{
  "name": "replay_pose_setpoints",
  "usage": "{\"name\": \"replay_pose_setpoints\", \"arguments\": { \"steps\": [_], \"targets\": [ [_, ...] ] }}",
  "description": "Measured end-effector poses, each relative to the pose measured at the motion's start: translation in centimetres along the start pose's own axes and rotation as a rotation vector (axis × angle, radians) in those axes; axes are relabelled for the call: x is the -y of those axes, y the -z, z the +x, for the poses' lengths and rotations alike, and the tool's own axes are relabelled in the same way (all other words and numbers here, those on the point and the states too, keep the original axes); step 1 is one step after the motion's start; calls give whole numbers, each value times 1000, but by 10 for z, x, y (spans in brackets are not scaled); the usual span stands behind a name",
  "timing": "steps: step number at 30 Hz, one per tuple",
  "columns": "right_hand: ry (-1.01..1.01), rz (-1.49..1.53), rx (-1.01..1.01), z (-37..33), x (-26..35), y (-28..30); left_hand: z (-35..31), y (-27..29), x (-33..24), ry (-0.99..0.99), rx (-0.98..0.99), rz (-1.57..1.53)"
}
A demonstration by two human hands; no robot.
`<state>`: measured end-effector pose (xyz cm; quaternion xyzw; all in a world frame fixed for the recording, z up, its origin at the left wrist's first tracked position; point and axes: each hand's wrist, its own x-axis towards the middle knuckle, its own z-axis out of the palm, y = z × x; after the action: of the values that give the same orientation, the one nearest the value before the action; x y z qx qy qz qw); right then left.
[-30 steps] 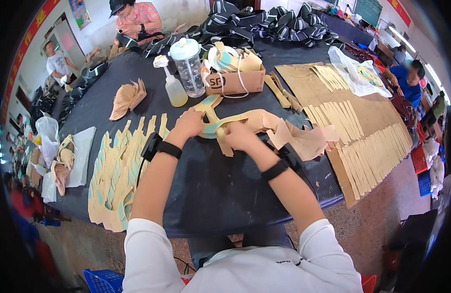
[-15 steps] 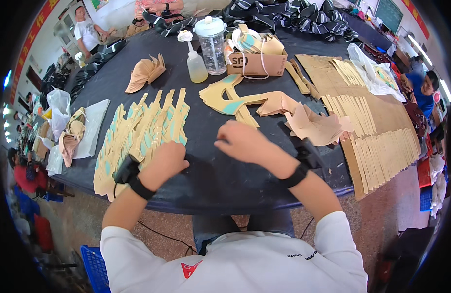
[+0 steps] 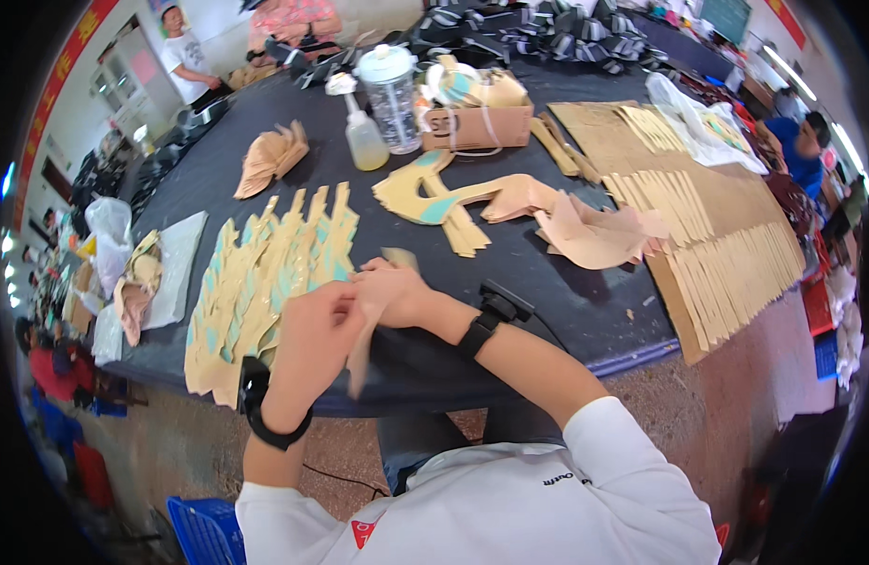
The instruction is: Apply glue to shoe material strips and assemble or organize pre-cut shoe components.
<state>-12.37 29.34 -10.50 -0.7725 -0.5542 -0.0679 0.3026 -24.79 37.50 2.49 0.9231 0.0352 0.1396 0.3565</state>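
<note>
Both hands meet over the near edge of the dark table. My left hand (image 3: 314, 330) is closed, thumb and fingers pinched on a thin tan cut piece (image 3: 361, 356), whose blurred lower part hangs between the hands. My right hand (image 3: 394, 294) closes on the same piece from the other side, and a tan end sticks up past its fingers. Beside my left hand lies a spread of overlapping tan cut pieces (image 3: 265, 268) with teal patches. Beyond my right hand are a curved tan and teal piece (image 3: 420, 196) and a pinkish-tan stack of fanned pieces (image 3: 595, 234).
A cardboard sheet (image 3: 585, 132) at the right carries rows of tan strips (image 3: 736, 282). Farther back stand a squeeze bottle (image 3: 366, 141), a lidded clear jar (image 3: 392, 104) and a filled carton (image 3: 486, 124). A folded tan bundle (image 3: 272, 160) lies at the left. Other people are around the table.
My hands were apart and held nothing visible. They have come together at the left, my right hand moving left and nearer, and now hold a tan piece between them.
</note>
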Motion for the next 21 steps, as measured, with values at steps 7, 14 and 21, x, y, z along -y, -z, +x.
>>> {"name": "replay_pose_setpoints", "arguments": {
  "steps": [7,14,21],
  "targets": [
    [-516,1742,182,-65,41,109,-22,-8,-18,181,-267,-783],
    [-659,1152,479,-130,-3,181,-50,-82,-2,247,-278,-810],
    [-1054,-621,-174,-179,-18,219,-77,-114,16,112,-62,122]
  ]
}}
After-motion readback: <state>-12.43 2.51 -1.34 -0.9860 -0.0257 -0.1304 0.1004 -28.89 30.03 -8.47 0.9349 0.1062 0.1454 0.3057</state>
